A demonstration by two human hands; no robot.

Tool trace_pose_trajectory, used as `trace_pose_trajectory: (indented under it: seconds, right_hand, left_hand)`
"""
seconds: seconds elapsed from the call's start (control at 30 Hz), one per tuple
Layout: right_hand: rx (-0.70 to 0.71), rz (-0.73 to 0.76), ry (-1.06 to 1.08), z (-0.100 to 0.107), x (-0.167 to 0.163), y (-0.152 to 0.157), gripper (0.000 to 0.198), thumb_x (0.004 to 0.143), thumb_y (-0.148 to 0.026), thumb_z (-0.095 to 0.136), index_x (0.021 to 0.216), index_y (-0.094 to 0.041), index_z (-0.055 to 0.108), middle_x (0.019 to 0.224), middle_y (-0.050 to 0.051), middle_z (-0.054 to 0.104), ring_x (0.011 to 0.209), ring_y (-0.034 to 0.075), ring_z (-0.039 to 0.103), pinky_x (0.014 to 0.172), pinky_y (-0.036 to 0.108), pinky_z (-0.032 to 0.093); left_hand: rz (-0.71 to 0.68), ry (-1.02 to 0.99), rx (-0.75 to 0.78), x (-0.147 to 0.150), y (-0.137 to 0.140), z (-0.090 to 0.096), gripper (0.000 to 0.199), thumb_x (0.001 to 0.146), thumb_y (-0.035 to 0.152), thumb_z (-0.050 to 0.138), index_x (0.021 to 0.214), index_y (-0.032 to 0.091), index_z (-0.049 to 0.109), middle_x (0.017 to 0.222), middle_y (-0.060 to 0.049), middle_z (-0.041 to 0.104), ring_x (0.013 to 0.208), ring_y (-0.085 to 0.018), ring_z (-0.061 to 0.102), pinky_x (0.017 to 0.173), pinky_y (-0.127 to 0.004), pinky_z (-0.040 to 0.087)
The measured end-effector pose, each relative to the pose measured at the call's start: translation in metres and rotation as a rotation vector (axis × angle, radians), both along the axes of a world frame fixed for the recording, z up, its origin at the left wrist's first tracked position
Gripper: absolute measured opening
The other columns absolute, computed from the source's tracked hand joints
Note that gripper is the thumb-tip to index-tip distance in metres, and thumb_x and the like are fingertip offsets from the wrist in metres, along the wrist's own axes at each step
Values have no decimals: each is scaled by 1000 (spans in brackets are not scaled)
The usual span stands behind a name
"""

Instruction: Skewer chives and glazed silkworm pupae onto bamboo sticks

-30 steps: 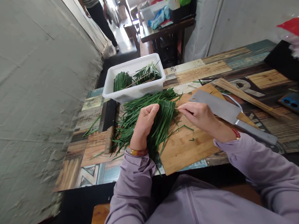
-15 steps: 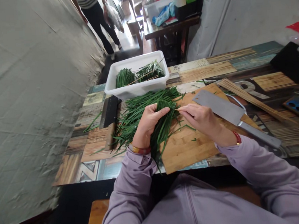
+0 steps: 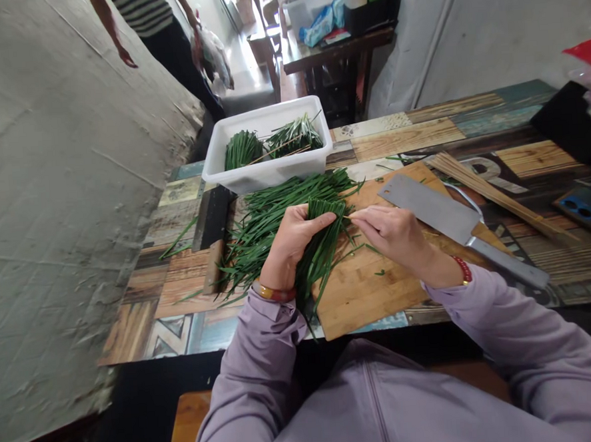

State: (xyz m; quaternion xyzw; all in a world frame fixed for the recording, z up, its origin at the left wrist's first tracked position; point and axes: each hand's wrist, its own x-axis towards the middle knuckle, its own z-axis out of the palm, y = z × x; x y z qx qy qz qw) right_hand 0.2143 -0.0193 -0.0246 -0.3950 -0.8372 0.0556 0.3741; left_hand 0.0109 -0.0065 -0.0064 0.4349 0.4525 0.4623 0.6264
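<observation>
My left hand (image 3: 292, 238) is closed around a bunch of garlic chives (image 3: 321, 243), thumb across the front, stalk ends upward. Pinched in the fingertips of my right hand (image 3: 391, 234) is a thin bamboo skewer (image 3: 350, 217); its short visible part meets the right side of the bunch, and how far it goes in is hidden. Loose garlic chives (image 3: 260, 216) lie in a pile left of and behind my left hand. Beneath my hands is a wooden cutting board (image 3: 360, 297) with green scraps. A cleaver (image 3: 429, 203) rests on the board, right of my right hand.
A white plastic tub (image 3: 267, 178) behind the pile holds chive bunches with skewers through them. More bamboo skewers (image 3: 494, 192) lie right of the cleaver. A second knife (image 3: 211, 233) sits at left, a phone (image 3: 585, 210) at far right. A person (image 3: 164, 42) stands beyond the table.
The person in the background has come closer along the left wall, carrying a bag. My hands keep nearly the same hold, with the skewer still at the bunch's side; the view has shifted slightly.
</observation>
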Motion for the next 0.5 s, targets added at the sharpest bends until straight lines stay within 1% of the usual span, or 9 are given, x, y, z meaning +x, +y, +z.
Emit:
trace_pose_trajectory:
  seconds: [0.27, 0.4, 0.5]
  right_hand:
    - [-3, -3, 3, 0, 0, -1, 24, 101, -23, 48, 91, -21, 70, 89, 6, 77, 85, 20, 72, 77, 31, 55]
    - [11, 3, 20, 0, -1, -1, 23, 100, -23, 49, 90, -21, 69, 88, 6, 77, 84, 20, 72, 76, 30, 54]
    - [-4, 2, 30, 0, -1, -1, 22, 100, -23, 50, 90, -22, 69, 87, 5, 77, 84, 20, 72, 76, 30, 55]
  left_hand:
    - [1, -26, -21, 2, -1, 1, 29, 55, 31, 92, 70, 13, 75, 71, -3, 75, 57, -13, 64, 58, -26, 53]
    - [0, -25, -10, 2, 0, 0, 30, 54, 30, 93, 71, 13, 75, 72, -3, 75, 58, -13, 64, 58, -25, 53]
    - [2, -4, 3, 1, 0, -3, 31, 55, 32, 93, 69, 12, 74, 70, -3, 74, 57, -13, 63, 58, -25, 52]
